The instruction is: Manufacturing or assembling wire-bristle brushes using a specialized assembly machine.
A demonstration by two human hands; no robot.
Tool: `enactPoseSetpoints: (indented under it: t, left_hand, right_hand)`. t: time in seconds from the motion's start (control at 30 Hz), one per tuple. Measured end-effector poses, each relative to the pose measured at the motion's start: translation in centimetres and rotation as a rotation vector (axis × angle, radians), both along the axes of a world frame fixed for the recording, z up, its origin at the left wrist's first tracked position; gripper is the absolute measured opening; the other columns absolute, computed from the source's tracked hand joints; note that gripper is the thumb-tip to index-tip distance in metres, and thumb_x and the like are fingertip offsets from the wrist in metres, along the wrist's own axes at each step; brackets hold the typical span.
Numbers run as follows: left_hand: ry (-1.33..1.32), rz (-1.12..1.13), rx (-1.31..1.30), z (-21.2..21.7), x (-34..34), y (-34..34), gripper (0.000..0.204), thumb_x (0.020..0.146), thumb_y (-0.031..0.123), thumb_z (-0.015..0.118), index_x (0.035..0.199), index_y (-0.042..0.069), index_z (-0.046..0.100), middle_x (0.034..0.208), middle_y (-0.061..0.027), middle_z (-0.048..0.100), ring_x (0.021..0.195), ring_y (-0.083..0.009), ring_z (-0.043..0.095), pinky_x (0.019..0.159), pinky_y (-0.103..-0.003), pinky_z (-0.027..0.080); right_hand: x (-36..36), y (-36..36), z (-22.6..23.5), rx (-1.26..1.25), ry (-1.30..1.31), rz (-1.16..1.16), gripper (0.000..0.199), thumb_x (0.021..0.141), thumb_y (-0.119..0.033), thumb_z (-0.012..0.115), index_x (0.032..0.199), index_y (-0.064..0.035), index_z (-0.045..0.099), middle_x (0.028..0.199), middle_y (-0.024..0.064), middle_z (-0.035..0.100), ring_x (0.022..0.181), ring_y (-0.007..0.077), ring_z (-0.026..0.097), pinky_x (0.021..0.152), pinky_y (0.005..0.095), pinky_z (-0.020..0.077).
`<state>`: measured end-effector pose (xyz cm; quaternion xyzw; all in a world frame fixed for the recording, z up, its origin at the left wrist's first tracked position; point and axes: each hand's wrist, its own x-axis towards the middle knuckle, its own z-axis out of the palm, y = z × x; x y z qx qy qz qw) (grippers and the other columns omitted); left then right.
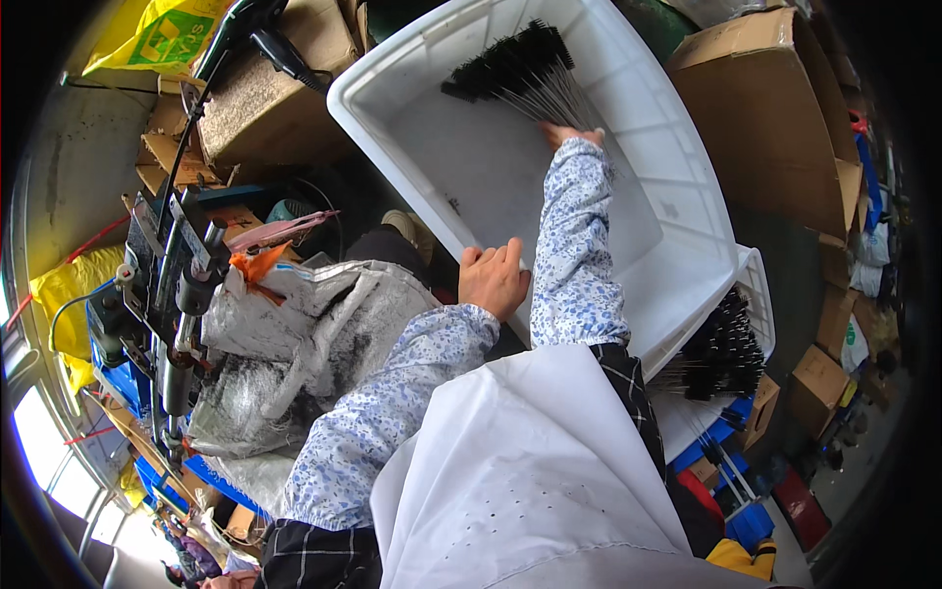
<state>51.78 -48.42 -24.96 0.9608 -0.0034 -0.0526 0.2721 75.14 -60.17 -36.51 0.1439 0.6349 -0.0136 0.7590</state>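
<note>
Right hand: the right hand (572,135) reaches inside the tub and appears closed around the wire stems of a brush bundle; the fingertips are partly hidden.
Left hand: the left hand (496,280), loosely curled, sits at the tub's near left edge, seemingly touching the rim; whether it grips cannot be told. It probably braces body or tub during the reach.
Brush bundle: the brush bundle (520,64) is in the tub's far part, black heads fanned toward the far edge, stems gathered toward the person; that likely keeps bristles clear of the fingers.
White tub: the white tub (677,187) lies right in front of the person, probably for easy reach.
More brushes: other black brushes (726,344) show past the tub's near right corner, beside a second white rim (767,314).
Sack: a crumpled silvery sack (324,344) lies outside the near left edge.
</note>
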Motion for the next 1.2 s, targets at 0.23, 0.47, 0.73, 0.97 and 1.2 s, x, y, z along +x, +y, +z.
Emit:
enactPoseSetpoints:
  t: [0.23,0.47,0.73,0.97,1.2]
  left_hand:
    - [-0.048,-0.025,-0.009,0.4,-0.1,0.1,0.025,0.064,0.015,0.057,0.083,0.008,0.042,0.061,-0.0038,0.052,0.063,-0.0177,0.052,0.071,-0.031,0.033]
    - [0.044,0.072,-0.499,3.0,-2.8,2.2,0.035,0.067,0.013,0.053,0.098,0.001,0.041,0.086,-0.0141,0.056,0.083,-0.0274,0.054,0.078,-0.035,0.037]
    - [0.157,0.235,-1.001,18.6,-24.3,16.3,0.034,0.082,0.02,0.05,0.108,0.001,0.039,0.089,-0.0104,0.058,0.083,-0.0187,0.055,0.074,-0.032,0.042]
    - [-0.269,0.942,-1.227,19.2,-45.0,21.6,0.023,0.083,0.01,0.048,0.104,0.003,0.043,0.086,-0.0071,0.055,0.081,-0.0127,0.052,0.075,-0.025,0.041]
    - [-0.393,1.843,-0.823,11.4,-67.2,31.5,0.021,0.08,0.009,0.049,0.099,0.001,0.044,0.083,-0.0099,0.056,0.07,-0.0141,0.056,0.064,-0.026,0.046]
  right_hand:
    - [-0.9,2.0,-4.1,-0.339,-0.624,0.175,0.065,0.077,-0.041,0.048,0.129,-0.0125,0.021,0.132,0.0153,0.018,0.119,0.0383,0.018,0.088,0.0658,0.0212]
    - [-4.5,2.0,-0.8,0.335,-0.705,0.523,0.09,0.072,-0.033,0.058,0.124,0.0111,0.0,0.133,0.0234,0.003,0.123,0.0377,0.001,0.1,0.0533,0.0098]
    - [-9.9,-0.3,2.0,-0.03,-0.972,0.95,0.031,0.082,-0.016,0.042,0.104,0.005,0.048,0.1,0.0137,0.053,0.091,0.0228,0.05,0.084,0.038,0.0376]
    - [-14.6,2.7,10.3,-0.32,-0.942,1.101,0.021,0.079,-0.012,0.045,0.091,0.0009,0.056,0.08,0.0103,0.058,0.075,0.0206,0.054,0.071,0.0358,0.0434]
    - [-21.0,14.2,20.4,-0.328,-1.312,1.437,0.026,0.083,-0.016,0.041,0.101,0.0004,0.05,0.094,0.0075,0.056,0.083,0.019,0.051,0.079,0.0324,0.0402]
